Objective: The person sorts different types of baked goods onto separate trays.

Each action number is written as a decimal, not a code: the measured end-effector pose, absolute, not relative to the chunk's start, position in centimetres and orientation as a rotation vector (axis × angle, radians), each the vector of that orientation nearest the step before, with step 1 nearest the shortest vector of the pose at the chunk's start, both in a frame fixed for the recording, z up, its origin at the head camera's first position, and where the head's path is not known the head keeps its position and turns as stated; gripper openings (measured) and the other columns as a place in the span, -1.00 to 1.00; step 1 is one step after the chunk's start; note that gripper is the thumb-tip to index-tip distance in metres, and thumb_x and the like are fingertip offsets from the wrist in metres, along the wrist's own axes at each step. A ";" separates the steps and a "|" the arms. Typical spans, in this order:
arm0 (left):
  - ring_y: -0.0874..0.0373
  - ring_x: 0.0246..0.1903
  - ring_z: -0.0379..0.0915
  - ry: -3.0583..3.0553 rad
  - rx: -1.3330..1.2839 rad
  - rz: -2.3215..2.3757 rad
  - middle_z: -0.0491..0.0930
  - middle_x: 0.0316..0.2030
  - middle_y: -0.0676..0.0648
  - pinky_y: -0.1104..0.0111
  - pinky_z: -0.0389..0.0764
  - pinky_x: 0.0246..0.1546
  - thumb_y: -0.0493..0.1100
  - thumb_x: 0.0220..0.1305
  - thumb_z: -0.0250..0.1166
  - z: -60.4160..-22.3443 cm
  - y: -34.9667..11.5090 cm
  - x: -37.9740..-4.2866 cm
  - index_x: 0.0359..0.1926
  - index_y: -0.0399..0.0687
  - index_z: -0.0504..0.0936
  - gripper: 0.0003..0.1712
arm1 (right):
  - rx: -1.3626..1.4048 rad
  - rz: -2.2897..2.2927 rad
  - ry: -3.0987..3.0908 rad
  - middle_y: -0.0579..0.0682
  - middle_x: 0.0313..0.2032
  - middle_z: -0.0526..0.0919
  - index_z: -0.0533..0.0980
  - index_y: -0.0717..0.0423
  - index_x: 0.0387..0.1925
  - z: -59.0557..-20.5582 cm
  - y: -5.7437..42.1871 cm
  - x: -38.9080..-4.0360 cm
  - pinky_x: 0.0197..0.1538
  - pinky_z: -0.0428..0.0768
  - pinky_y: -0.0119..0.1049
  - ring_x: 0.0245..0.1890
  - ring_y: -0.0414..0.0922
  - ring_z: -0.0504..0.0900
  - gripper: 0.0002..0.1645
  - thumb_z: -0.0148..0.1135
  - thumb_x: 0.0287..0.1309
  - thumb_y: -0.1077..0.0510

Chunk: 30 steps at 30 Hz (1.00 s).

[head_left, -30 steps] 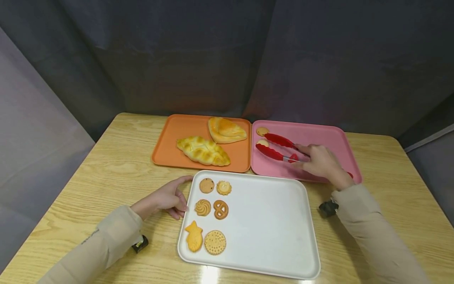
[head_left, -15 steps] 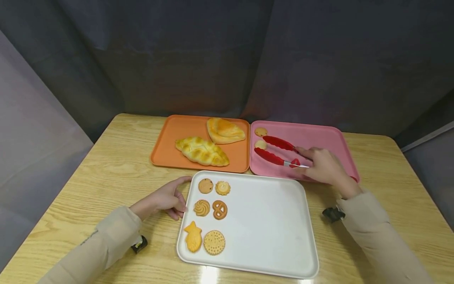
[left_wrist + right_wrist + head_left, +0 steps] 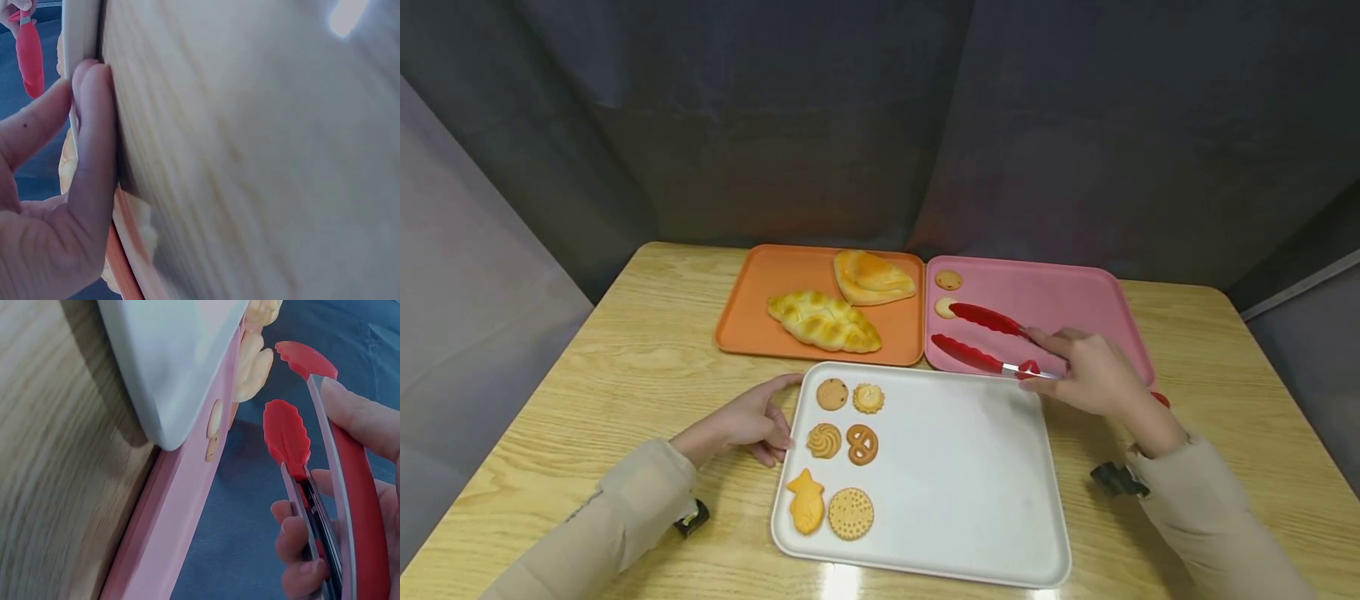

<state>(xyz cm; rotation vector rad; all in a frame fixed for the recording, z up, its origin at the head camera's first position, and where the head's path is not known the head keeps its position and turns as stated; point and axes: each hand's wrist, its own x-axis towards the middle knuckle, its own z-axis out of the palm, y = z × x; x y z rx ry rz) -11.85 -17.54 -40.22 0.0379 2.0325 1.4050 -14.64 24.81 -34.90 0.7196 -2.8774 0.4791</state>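
My right hand (image 3: 1093,375) holds red-tipped metal tongs (image 3: 350,487) over the front of the pink tray (image 3: 1037,287). The tongs' two scalloped heads are spread, with nothing between them. Just beyond the upper head lie a round pale cookie (image 3: 944,307) and a chocolate-chip cookie (image 3: 948,280). At the left rim of the white tray (image 3: 962,475) is my left hand (image 3: 748,421), its thumb and fingers pinching the edge. Along that tray's left side sit several cookies, among them a pretzel (image 3: 856,454), a fish-shaped cookie (image 3: 807,507) and a dotted round biscuit (image 3: 851,513).
An orange tray (image 3: 745,325) stands behind the white one, side by side with the pink tray. It carries a braided bread (image 3: 823,321) and a folded pastry (image 3: 872,279). A dark curtain (image 3: 805,125) hangs behind the wooden table (image 3: 625,350).
My right hand has drawn the tongs toward me and slightly right, away from the cookies on the pink tray. The left hand stays at the white tray's rim.
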 end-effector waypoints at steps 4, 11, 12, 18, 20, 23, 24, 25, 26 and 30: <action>0.09 -0.68 0.50 2.022 0.041 1.405 0.52 -0.58 -0.20 0.23 0.61 -0.69 -0.53 -0.06 0.24 -40.2 -17.6 -11.8 0.40 -0.01 -0.09 0.06 | 0.729 0.445 -2.867 0.08 -0.39 0.59 0.49 0.19 0.07 -34.8 24.6 -13.8 -0.66 0.32 -0.43 -0.70 -0.23 0.27 -0.16 0.54 -0.37 0.00; 0.09 -0.68 0.50 2.023 0.044 1.405 0.51 -0.58 -0.20 0.24 0.61 -0.70 -0.52 -0.06 0.25 -40.0 -17.6 -11.7 0.40 -0.02 -0.09 0.06 | 0.754 0.441 -2.867 0.00 -0.44 0.55 0.50 0.15 0.06 -34.2 24.0 -12.4 -0.64 0.31 -0.44 -0.69 -0.26 0.27 -0.17 0.53 -0.36 -0.03; 0.09 -0.68 0.50 2.023 0.046 1.405 0.51 -0.58 -0.19 0.24 0.61 -0.70 -0.52 -0.05 0.25 -40.0 -17.6 -11.7 0.40 -0.03 -0.10 0.06 | 0.759 0.440 -2.861 -0.02 -0.45 0.54 0.51 0.14 0.06 -34.2 23.9 -12.2 -0.64 0.30 -0.44 -0.70 -0.27 0.26 -0.18 0.53 -0.37 -0.04; 0.08 -0.67 0.50 2.024 0.047 1.403 0.51 -0.58 -0.19 0.23 0.61 -0.69 -0.52 -0.05 0.25 -39.9 -17.6 -11.7 0.40 -0.02 -0.09 0.05 | 0.807 0.441 -2.836 -0.04 -0.40 0.56 0.51 0.13 0.05 -33.8 23.8 -11.2 -0.66 0.28 -0.47 -0.74 -0.33 0.21 -0.17 0.53 -0.38 -0.06; 0.09 -0.67 0.50 2.023 0.046 1.406 0.51 -0.58 -0.19 0.24 0.61 -0.70 -0.53 -0.06 0.24 -40.0 -17.6 -11.7 0.40 -0.03 -0.09 0.06 | 0.829 0.432 -2.822 -0.04 -0.37 0.58 0.51 0.12 0.05 -33.8 23.8 -10.9 -0.66 0.27 -0.48 -0.73 -0.35 0.21 -0.16 0.53 -0.40 -0.07; 0.10 -0.67 0.50 2.022 0.042 1.409 0.51 -0.58 -0.19 0.25 0.61 -0.70 -0.55 -0.06 0.23 -40.1 -17.6 -11.8 0.40 -0.05 -0.10 0.06 | 0.858 0.424 -2.812 -0.04 -0.34 0.59 0.52 0.12 0.04 -33.6 23.7 -10.4 -0.66 0.26 -0.49 -0.71 -0.36 0.22 -0.17 0.53 -0.40 -0.08; 0.10 -0.67 0.50 2.021 0.041 1.411 0.51 -0.58 -0.19 0.26 0.61 -0.70 -0.55 -0.07 0.23 -40.2 -17.6 -11.8 0.40 -0.05 -0.10 0.06 | 0.865 0.428 -2.817 -0.04 -0.33 0.59 0.52 0.11 0.04 -33.6 23.7 -10.2 -0.66 0.26 -0.50 -0.71 -0.37 0.22 -0.17 0.53 -0.40 -0.09; 0.10 -0.67 0.50 2.021 0.040 1.413 0.51 -0.58 -0.19 0.26 0.61 -0.70 -0.56 -0.07 0.22 -40.2 -17.6 -11.8 0.40 -0.05 -0.10 0.06 | 0.873 0.436 -2.821 -0.04 -0.31 0.59 0.52 0.11 0.04 -33.6 23.7 -10.1 -0.66 0.27 -0.50 -0.70 -0.37 0.22 -0.17 0.53 -0.40 -0.09; 0.10 -0.67 0.50 2.022 0.038 1.413 0.51 -0.58 -0.19 0.26 0.61 -0.70 -0.55 -0.07 0.23 -40.2 -17.6 -11.8 0.40 -0.05 -0.10 0.06 | 0.881 0.444 -2.826 -0.03 -0.29 0.59 0.52 0.11 0.04 -33.5 23.6 -9.9 -0.65 0.27 -0.50 -0.70 -0.37 0.22 -0.17 0.53 -0.39 -0.09; 0.10 -0.67 0.50 2.023 0.036 1.415 0.51 -0.57 -0.19 0.25 0.61 -0.70 -0.55 -0.07 0.23 -40.3 -17.6 -11.9 0.40 -0.03 -0.09 0.06 | 0.915 0.442 -2.845 -0.01 -0.26 0.58 0.50 0.09 0.05 -33.5 23.5 -9.3 -0.65 0.27 -0.51 -0.70 -0.38 0.22 -0.14 0.53 -0.41 -0.11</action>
